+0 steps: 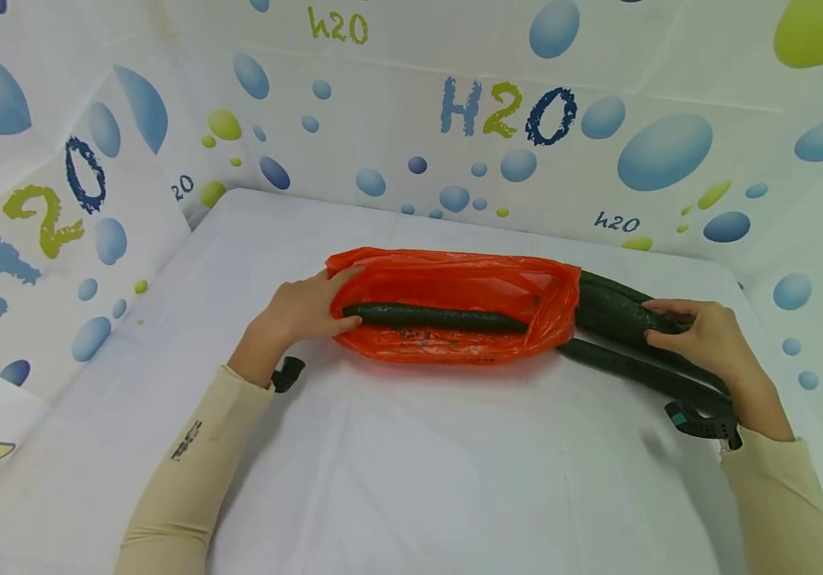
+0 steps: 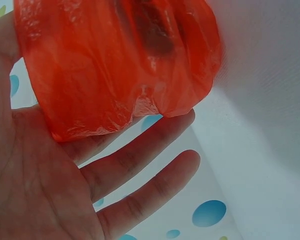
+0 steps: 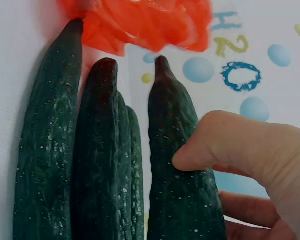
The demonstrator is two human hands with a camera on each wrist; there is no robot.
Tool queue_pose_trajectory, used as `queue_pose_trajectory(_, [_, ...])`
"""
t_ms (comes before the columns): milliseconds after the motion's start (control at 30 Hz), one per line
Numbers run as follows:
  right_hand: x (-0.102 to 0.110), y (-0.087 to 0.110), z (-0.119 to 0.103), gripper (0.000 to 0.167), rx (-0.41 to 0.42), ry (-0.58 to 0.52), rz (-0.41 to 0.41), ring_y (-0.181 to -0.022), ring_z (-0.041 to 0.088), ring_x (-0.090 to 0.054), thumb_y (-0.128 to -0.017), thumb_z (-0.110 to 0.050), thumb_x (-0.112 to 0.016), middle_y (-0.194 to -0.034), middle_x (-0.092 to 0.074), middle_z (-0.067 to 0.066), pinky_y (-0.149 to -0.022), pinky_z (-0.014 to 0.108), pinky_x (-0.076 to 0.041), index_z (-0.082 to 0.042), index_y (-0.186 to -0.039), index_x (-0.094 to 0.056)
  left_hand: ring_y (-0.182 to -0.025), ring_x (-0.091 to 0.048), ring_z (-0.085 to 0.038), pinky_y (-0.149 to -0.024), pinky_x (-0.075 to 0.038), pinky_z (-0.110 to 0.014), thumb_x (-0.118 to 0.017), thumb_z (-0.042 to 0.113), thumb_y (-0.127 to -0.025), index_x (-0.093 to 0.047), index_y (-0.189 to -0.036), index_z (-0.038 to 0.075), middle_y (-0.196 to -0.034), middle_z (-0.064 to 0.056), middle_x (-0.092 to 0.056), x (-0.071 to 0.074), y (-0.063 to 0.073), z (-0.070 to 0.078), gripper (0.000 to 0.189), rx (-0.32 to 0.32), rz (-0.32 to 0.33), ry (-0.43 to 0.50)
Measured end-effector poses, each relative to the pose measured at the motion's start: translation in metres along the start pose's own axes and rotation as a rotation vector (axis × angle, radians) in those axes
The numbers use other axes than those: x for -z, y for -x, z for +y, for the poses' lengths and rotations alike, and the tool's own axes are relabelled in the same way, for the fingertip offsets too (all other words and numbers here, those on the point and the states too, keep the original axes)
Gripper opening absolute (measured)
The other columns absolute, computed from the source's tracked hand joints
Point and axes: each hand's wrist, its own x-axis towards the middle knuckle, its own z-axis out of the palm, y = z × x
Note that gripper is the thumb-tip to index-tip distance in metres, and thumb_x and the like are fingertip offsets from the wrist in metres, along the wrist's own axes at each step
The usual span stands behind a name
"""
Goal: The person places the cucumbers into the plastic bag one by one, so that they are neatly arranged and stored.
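A red plastic bag (image 1: 455, 275) lies lengthwise on the white table. One long dark green cucumber (image 1: 433, 317) runs along it; whether film covers it I cannot tell. My left hand (image 1: 304, 309) holds the bag's left end between thumb and fingers. In the left wrist view, the red film (image 2: 90, 75) fills the space over the palm, and a dark shape shows through it. My right hand (image 1: 706, 335) grips a cucumber (image 3: 177, 115) from the group at the bag's right end. Beside it lie several more, among them a cucumber (image 3: 47, 135) whose tip reaches the bag.
A white cloth (image 1: 411, 463) covers the table. Behind and to the left stands a sheet (image 1: 397, 112) printed with blue and green drops and lettering. Black straps with small devices (image 1: 702, 422) sit on both wrists.
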Motion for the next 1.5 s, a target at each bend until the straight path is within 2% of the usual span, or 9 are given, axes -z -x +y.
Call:
queue_pose_trajectory(100, [0.004, -0.002, -0.001, 0.038, -0.023, 0.001, 0.037, -0.079, -0.022, -0.041, -0.078, -0.01, -0.078, -0.09, -0.072, 0.001, -0.062, 0.005, -0.037, 0.003, -0.113, -0.068, -0.109, -0.059, -0.038, -0.085, -0.051, -0.056, -0.064, 0.043, -0.089, -0.024, -0.155, 0.017, -0.141, -0.023, -0.047, 0.0, 0.0, 0.0, 0.082, 0.003, 0.0, 0.001])
queue_pose_trajectory(167, [0.006, -0.004, -0.001, 0.039, -0.04, -0.003, 0.059, -0.077, -0.023, -0.042, -0.078, -0.011, -0.078, -0.086, -0.065, -0.017, -0.061, 0.004, -0.038, 0.003, -0.113, -0.068, -0.11, -0.058, -0.038, -0.086, -0.051, -0.057, -0.064, 0.042, -0.089, -0.023, -0.156, 0.018, -0.142, -0.022, -0.047, 0.0, -0.001, 0.0, 0.082, 0.003, 0.0, 0.009])
queue_pose_trajectory(233, [0.008, -0.005, -0.002, 0.04, -0.046, -0.014, 0.078, -0.076, -0.024, -0.043, -0.079, -0.011, -0.078, -0.088, -0.057, -0.024, -0.06, 0.003, -0.039, 0.002, -0.114, -0.067, -0.111, -0.057, -0.037, -0.086, -0.051, -0.057, -0.065, 0.042, -0.089, -0.023, -0.156, 0.018, -0.141, -0.022, -0.047, 0.0, -0.001, 0.0, 0.082, -0.001, -0.001, 0.013])
queue_pose_trajectory(333, [0.008, -0.006, -0.007, 0.04, -0.038, -0.027, 0.116, -0.075, -0.024, -0.044, -0.079, -0.01, -0.078, -0.091, -0.059, -0.017, -0.061, 0.002, -0.04, 0.002, -0.116, -0.067, -0.111, -0.057, -0.037, -0.086, -0.051, -0.056, -0.065, 0.042, -0.089, -0.023, -0.156, 0.018, -0.14, -0.021, -0.048, 0.0, -0.001, 0.0, 0.082, -0.007, 0.001, 0.014])
queue_pose_trajectory(400, [0.007, -0.007, -0.012, 0.039, -0.018, -0.051, 0.149, -0.076, -0.022, -0.046, -0.078, -0.008, -0.078, -0.09, -0.059, -0.018, -0.063, 0.001, -0.04, 0.002, -0.115, -0.067, -0.112, -0.057, -0.037, -0.086, -0.051, -0.056, -0.065, 0.042, -0.089, -0.023, -0.156, 0.017, -0.14, -0.021, -0.048, 0.0, -0.001, 0.0, 0.082, -0.009, 0.001, 0.012])
queue_pose_trajectory(533, [0.007, -0.009, -0.026, 0.039, 0.025, -0.118, 0.217, -0.079, -0.017, -0.051, -0.076, -0.003, -0.077, -0.086, -0.054, -0.033, -0.068, 0.0, -0.04, 0.003, -0.113, -0.068, -0.112, -0.057, -0.036, -0.087, -0.051, -0.057, -0.065, 0.042, -0.089, -0.023, -0.155, 0.018, -0.14, -0.021, -0.048, 0.0, -0.001, 0.0, 0.082, -0.005, 0.003, 0.016])
queue_pose_trajectory(600, [0.007, -0.009, -0.034, 0.039, 0.035, -0.146, 0.243, -0.079, -0.016, -0.052, -0.075, -0.002, -0.077, -0.086, -0.054, -0.037, -0.069, 0.0, -0.041, 0.004, -0.112, -0.068, -0.113, -0.057, -0.036, -0.087, -0.051, -0.056, -0.065, 0.042, -0.089, -0.023, -0.155, 0.018, -0.14, -0.021, -0.048, 0.0, -0.001, 0.0, 0.082, -0.004, 0.002, 0.019])
queue_pose_trajectory(1100, [0.012, -0.01, -0.092, 0.046, 0.159, -0.317, 0.321, -0.088, -0.002, -0.06, -0.07, 0.013, -0.076, -0.096, -0.065, -0.023, -0.077, 0.006, -0.046, 0.007, -0.114, -0.067, -0.109, -0.058, -0.037, -0.085, -0.052, -0.055, -0.064, 0.044, -0.089, -0.022, -0.156, 0.019, -0.14, -0.022, -0.048, 0.0, -0.001, -0.002, 0.082, 0.001, 0.0, -0.007])
queue_pose_trajectory(1500, [0.008, -0.015, -0.118, 0.046, 0.244, -0.426, 0.38, -0.092, 0.004, -0.064, -0.072, 0.014, -0.074, -0.102, -0.069, -0.016, -0.079, 0.01, -0.049, 0.006, -0.117, -0.067, -0.105, -0.06, -0.036, -0.083, -0.053, -0.054, -0.065, 0.043, -0.089, -0.024, -0.155, 0.018, -0.136, -0.022, -0.051, -0.001, -0.003, 0.0, 0.082, -0.009, 0.013, -0.009])
